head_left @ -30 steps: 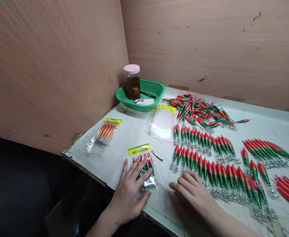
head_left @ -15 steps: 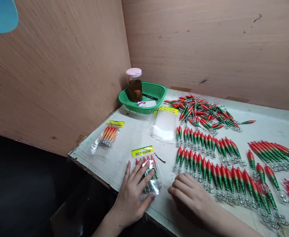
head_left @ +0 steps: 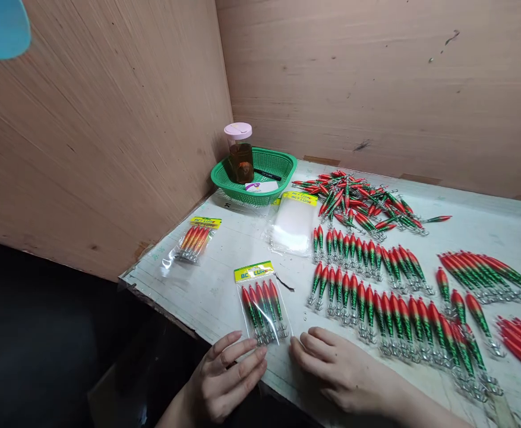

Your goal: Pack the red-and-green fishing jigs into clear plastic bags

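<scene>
A clear plastic bag (head_left: 267, 273) with a yellow BCT LURE header lies flat near the table's front edge. Inside, several red-and-green squid jigs (head_left: 264, 306) stand side by side, hooks toward me. My left hand (head_left: 227, 371) is at the bag's lower left edge, fingers loosely bent and slightly apart, its thumb hidden. Beside the lower right corner, my right hand (head_left: 340, 368) rests with curled fingers. Its fingertips are close to the corner, and whether they pinch the plastic is hidden.
Rows of loose jigs (head_left: 394, 321) stretch along the right, with a heap (head_left: 353, 202) behind them. Flat unfilled bags (head_left: 292, 229) lie mid-table. A packed bag of orange jigs (head_left: 196, 241) is at left. A green basket (head_left: 282, 172) holds a lidded drink cup (head_left: 241, 157). Wooden walls enclose the back and left.
My left hand has slid off the top of the bag toward me, to its lower edge, uncovering the jigs. The right hand has come slightly closer to the bag's corner.
</scene>
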Available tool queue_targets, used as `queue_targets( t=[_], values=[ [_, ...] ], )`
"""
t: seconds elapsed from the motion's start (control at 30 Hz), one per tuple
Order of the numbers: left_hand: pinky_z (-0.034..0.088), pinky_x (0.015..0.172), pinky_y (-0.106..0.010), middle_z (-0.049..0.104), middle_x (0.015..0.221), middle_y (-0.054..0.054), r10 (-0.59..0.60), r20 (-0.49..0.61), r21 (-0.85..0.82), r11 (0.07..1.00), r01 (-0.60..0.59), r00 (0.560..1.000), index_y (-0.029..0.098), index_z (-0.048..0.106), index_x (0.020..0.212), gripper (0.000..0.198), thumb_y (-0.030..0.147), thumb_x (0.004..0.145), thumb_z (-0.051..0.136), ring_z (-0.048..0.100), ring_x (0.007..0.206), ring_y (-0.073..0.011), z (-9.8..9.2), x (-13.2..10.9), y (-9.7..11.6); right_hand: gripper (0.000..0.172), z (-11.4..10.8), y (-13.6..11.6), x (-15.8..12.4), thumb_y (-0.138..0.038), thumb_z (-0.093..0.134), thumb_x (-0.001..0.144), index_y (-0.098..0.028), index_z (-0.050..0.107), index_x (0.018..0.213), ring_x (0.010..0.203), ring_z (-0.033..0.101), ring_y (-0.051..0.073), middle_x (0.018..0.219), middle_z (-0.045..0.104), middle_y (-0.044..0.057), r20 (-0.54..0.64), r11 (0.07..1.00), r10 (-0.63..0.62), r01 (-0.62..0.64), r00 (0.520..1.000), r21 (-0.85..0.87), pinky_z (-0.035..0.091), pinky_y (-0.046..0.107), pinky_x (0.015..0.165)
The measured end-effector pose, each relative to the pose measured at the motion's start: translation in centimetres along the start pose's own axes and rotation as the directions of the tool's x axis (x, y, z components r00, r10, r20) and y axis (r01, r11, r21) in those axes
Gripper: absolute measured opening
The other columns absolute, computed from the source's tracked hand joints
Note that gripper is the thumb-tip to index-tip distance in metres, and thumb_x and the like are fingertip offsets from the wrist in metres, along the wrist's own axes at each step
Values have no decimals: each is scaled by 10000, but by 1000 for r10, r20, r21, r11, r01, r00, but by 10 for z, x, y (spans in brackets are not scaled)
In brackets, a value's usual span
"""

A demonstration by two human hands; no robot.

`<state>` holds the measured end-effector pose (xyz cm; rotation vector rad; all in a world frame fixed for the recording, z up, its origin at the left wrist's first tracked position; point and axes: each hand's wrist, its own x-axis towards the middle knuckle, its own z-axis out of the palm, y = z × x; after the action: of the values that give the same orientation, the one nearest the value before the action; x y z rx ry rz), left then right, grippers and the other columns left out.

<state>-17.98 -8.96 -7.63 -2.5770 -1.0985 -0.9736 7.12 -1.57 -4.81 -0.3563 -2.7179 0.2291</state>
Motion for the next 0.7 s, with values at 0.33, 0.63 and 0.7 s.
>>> queue_targets(
  t=[0.33, 0.63, 0.7],
  values=[
    [470, 957, -305, 753, 855, -11, -103, -128, -128, 988, 86, 986, 164, 648, 915, 242, 74, 920, 424, 652, 929, -116, 12, -15, 4, 368, 4, 2, -3, -135, 265, 963, -57, 619, 1026, 838, 546, 207, 939, 663, 137, 5, 982, -139, 138, 990, 128, 472, 320, 791],
    [467, 740, -296, 687, 714, 15, -366, -100, -196, 919, 343, 925, 195, 555, 841, 159, 52, 858, 489, 593, 681, -124, 5, 9, 14, 272, 15, 4, -3, -162, 289, 992, -165, 554, 933, 809, 522, 143, 953, 661, 67, -12, 899, 161, -142, 987, 413, 456, 240, 697],
    [455, 703, -294, 671, 701, 18, -430, -99, -185, 894, 407, 898, 205, 542, 845, 167, 45, 845, 495, 581, 668, -131, 7, 9, 18, 241, 19, 2, -4, -156, 298, 990, -185, 530, 933, 805, 524, 145, 916, 649, 55, -5, 868, 225, -198, 974, 454, 447, 247, 689]
  ],
)
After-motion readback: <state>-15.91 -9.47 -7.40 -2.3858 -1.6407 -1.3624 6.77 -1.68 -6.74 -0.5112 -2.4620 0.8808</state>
